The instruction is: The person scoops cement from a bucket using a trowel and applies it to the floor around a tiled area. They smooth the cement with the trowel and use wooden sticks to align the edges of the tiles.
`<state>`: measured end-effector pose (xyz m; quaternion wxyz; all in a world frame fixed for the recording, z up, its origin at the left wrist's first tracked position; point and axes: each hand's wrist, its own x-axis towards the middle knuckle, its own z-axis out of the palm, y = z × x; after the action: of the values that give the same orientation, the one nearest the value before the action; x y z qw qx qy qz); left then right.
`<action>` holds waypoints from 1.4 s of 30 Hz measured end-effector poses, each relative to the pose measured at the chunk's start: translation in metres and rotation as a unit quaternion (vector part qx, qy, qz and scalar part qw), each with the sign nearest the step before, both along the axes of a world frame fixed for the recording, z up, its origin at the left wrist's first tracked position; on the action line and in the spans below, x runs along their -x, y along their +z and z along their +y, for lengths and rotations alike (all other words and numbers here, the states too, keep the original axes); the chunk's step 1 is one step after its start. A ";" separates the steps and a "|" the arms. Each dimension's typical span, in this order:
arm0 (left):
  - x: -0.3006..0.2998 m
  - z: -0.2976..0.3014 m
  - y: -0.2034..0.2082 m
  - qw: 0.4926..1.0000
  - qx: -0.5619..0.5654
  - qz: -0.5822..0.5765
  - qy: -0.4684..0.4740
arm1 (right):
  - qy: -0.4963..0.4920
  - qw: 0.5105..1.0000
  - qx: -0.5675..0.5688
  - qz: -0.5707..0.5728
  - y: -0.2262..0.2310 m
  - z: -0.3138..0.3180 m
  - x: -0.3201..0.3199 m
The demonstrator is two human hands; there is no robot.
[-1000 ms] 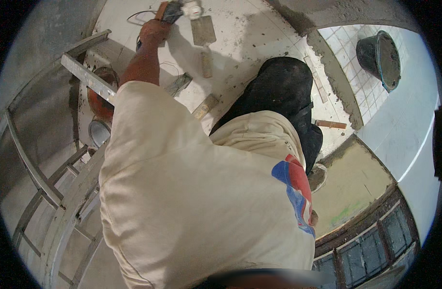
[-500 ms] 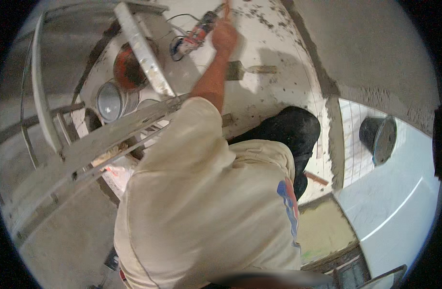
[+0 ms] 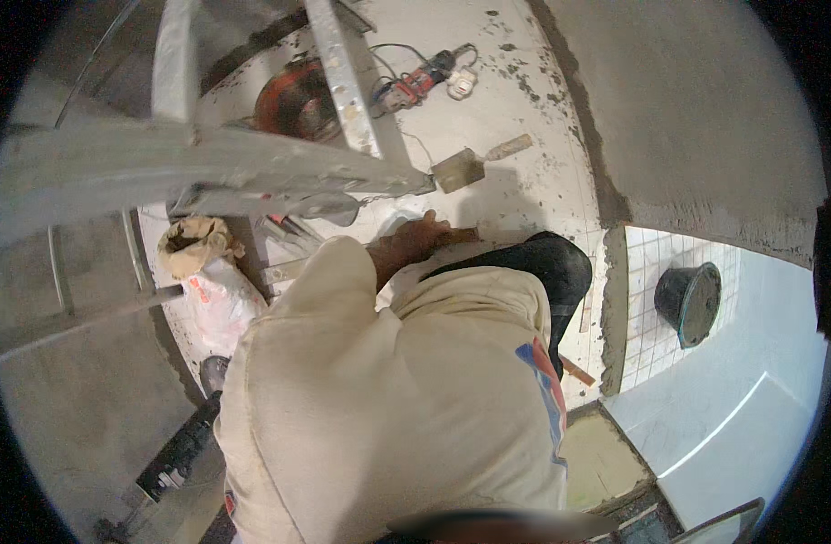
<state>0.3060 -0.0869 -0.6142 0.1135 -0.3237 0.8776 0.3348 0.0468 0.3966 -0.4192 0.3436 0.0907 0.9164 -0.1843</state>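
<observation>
My left hand [image 3: 414, 241] is low over the dusty pale floor, beside my dark-trousered knee. Its fingers are closed over a flat brown strip [image 3: 463, 235], one end of which sticks out past the fingertips; most of the strip is hidden. Beyond the hand lies a trowel [image 3: 458, 170] with a square grey blade and pale handle. Farther off rests a red and black angle grinder [image 3: 414, 86] with its cord, and a small white object [image 3: 462, 83] sits against it. My right hand does not show.
A metal ladder [image 3: 207, 159] crosses the left side, close to my arm. Behind it stands an orange-red bucket [image 3: 293, 100]. An opened bag [image 3: 218, 290] sits at left. To the right, a black bucket [image 3: 689, 304] of grey mix stands on white tiles beyond a mortar-smeared edge [image 3: 614, 308].
My left hand has come back from beside the grinder to near my knee and closed over the strip. The view has shifted, bringing the opened bag fully into sight.
</observation>
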 end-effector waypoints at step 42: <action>0.262 0.100 0.247 0.897 -0.332 0.081 -0.280 | -0.392 0.260 -0.343 0.813 0.316 0.232 -0.283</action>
<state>0.0445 0.0130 -0.3672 0.2317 0.0197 0.7763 0.5860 0.3297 0.6290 -0.1028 -0.7592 0.3512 0.5449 0.0579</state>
